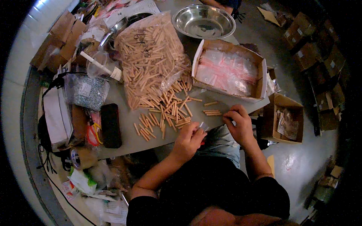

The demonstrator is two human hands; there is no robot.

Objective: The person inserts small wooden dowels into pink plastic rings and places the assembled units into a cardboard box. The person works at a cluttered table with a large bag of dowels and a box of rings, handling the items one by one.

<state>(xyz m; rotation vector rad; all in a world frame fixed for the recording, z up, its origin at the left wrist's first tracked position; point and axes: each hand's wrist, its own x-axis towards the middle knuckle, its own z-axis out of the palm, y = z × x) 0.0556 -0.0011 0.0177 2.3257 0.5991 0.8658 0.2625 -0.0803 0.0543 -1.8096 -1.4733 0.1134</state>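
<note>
Mostly smooth wooden dowels (166, 109), loose.

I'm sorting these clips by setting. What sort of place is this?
Probably a small packing workshop or storeroom. A big bag of wooden dowels spills over a grey table, a cardboard box of small zip bags sits beside it, and stacked cartons line the concrete floor.

A grey table (128, 135) is carrying loose wooden dowels (162, 113), a clear bag of dowels (151, 56), a cardboard box of small plastic bags (228, 69), a steel bowl (203, 20), a bag of screws (86, 91) and a black case (110, 125).
</note>
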